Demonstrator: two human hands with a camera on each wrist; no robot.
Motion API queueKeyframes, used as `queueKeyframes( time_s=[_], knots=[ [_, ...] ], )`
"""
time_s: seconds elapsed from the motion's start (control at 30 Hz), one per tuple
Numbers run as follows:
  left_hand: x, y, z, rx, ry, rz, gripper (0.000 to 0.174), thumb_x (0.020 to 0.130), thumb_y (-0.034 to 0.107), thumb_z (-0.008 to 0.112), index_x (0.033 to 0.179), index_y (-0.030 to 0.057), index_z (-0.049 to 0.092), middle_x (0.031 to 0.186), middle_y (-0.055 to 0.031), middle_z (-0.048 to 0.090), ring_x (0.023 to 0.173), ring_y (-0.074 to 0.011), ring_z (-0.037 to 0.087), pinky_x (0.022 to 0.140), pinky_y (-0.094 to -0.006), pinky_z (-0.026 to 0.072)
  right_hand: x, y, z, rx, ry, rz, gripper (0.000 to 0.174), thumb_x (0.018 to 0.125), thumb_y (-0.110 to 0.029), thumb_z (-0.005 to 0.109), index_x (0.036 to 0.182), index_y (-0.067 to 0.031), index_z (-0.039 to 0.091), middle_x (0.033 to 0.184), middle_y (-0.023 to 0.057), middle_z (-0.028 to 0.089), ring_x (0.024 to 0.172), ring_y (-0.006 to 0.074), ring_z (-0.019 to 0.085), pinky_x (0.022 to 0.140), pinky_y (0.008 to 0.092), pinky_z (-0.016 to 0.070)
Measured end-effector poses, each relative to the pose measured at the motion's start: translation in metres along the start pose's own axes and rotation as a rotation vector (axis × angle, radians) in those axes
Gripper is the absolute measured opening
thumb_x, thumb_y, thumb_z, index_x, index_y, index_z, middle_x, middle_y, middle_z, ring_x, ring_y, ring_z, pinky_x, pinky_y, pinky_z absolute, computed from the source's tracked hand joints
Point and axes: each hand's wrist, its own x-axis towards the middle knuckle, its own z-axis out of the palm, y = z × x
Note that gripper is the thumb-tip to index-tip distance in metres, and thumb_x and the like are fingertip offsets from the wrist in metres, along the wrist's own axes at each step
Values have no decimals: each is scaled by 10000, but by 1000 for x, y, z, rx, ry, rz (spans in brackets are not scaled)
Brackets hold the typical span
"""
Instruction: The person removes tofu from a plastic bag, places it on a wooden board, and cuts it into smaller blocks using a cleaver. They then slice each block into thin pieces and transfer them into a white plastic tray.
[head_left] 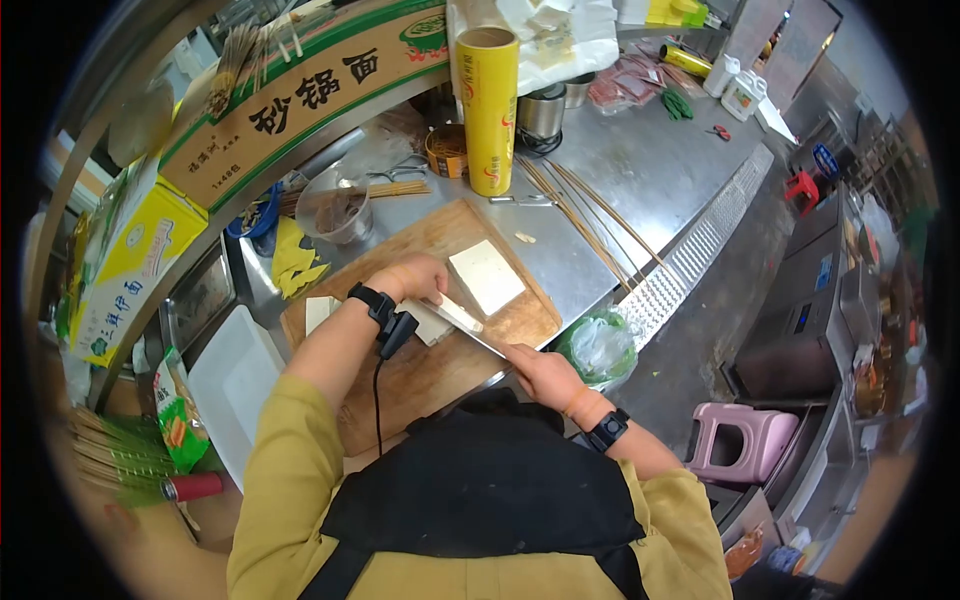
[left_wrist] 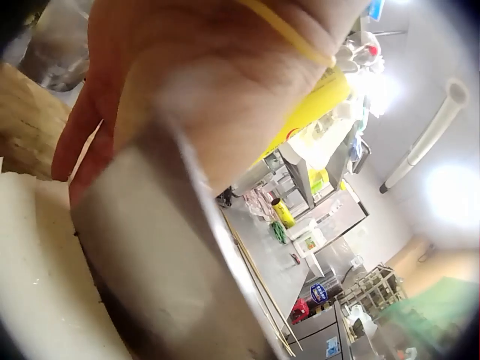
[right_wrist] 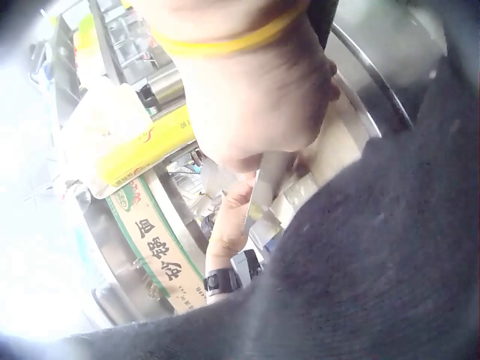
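Note:
Across the wooden board [head_left: 450, 225], a knife [head_left: 458, 316] lies with its broad blade beside a white block [head_left: 427, 326]. My right hand [head_left: 547, 377] grips its handle; in the right wrist view this hand [right_wrist: 255, 105] hides the handle. My left hand [head_left: 412, 277] is at the blade's far end, its fingers pointing down by the block. In the left wrist view the blade [left_wrist: 161, 247] stands close in front of the palm, with the white block [left_wrist: 45, 277] to its left. A larger white slab [head_left: 487, 278] rests on the board's right half, and another white piece [head_left: 320, 312] is at its left.
Behind the board stand a yellow roll [head_left: 488, 110] and a clear tub [head_left: 337, 208]. Long sticks [head_left: 590, 220] lie on the metal table [head_left: 640, 160]. A white tray [head_left: 236, 378] is at the left, a green bag [head_left: 598, 348] at the board's right corner.

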Motion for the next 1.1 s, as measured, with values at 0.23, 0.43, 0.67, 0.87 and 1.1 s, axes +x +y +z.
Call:
queueKeyframes(
  time_s=[0.23, 0.43, 0.67, 0.87, 1.1],
  knots=[
    [0, -26, 14, -465, 15, 50, 294, 819, 182, 710, 1073, 46, 653, 964, -37, 674, 882, -134, 622, 747, -270, 501, -31, 15, -6, 0, -16, 6, 545, 818, -36, 553, 1349, -92, 444, 1152, 151, 606, 849, 350, 640, 712, 415, 535],
    [-44, -52, 32, -752, 521, 10, 422, 884, 282, 675, 1216, 43, 572, 1111, -65, 609, 1022, -156, 571, 890, -279, 474, -31, 15, -4, 44, 51, 29, 481, 831, -9, 551, 1305, -76, 495, 1134, 155, 617, 905, 354, 637, 747, 390, 533],
    [-109, 10, 67, -183, 730, 94, 739, 765, 337, 756, 1400, 148, 429, 1444, -181, 373, 1357, -365, 314, 1117, -485, 277, -11, 17, -12, 137, 114, 13, 404, 859, -3, 554, 1260, -43, 534, 1099, 182, 621, 976, 363, 629, 811, 377, 522],
    [-83, 13, 55, 442, 520, 307, 765, 586, 42, 755, 1301, 179, 518, 1380, -47, 473, 1404, -318, 274, 1167, -500, 198, 0, 12, -22, 202, 168, -2, 388, 843, 15, 571, 1230, -3, 546, 1064, 210, 619, 953, 373, 633, 812, 350, 508],
    [-51, -7, 43, 384, 239, 443, 523, 654, 113, 731, 1154, 140, 579, 1166, -55, 593, 1208, -292, 489, 1096, -494, 298, -12, 7, -36, 177, 232, 22, 426, 816, 39, 561, 1238, -24, 552, 1059, 199, 626, 930, 365, 637, 781, 364, 526]
  ],
)
